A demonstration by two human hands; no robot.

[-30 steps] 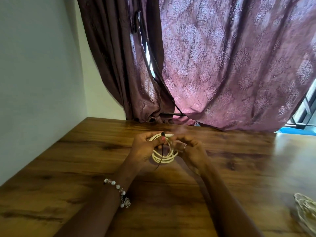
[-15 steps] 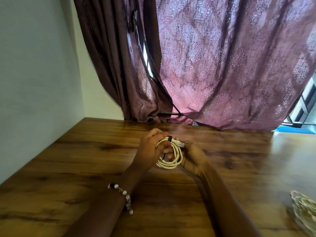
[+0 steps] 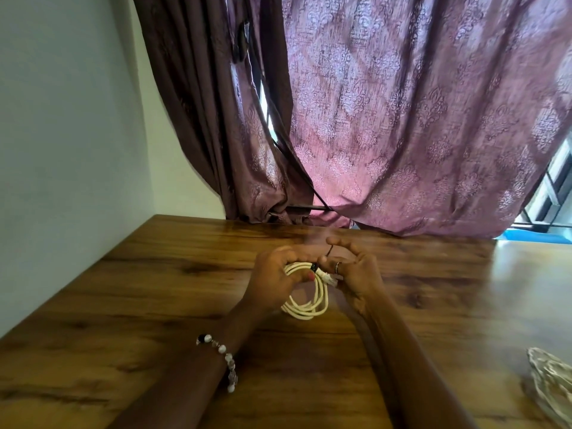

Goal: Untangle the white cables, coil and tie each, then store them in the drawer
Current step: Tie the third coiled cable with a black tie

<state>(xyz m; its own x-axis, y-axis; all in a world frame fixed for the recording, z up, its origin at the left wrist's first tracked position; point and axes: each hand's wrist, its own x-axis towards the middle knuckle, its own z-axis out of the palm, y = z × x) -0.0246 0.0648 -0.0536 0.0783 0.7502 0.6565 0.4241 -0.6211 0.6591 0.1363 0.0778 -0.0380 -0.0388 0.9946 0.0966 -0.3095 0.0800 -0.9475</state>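
The person's left hand [image 3: 275, 274] grips the top of the coiled white cable [image 3: 309, 300] above the wooden table [image 3: 154, 289] while the right hand [image 3: 353, 270] pinches a thin black tie [image 3: 330, 251], so the tying step looks underway, and next the tie needs pulling snug.

i'm looking at what reads as a room in a home, not a lab or shop. a wood-grain table [image 3: 154, 305] sits pushed into a corner against a plain pale wall [image 3: 62, 134]. behind it hang 2 mauve damask-patterned curtains [image 3: 418, 119], loosely drawn, with daylight leaking through the gap between them. at the far right a barred window [image 3: 554, 193] shows past the curtain's edge. a woven, basket-like item [image 3: 554, 385] rests at the table's right edge; i can't tell exactly what it is.
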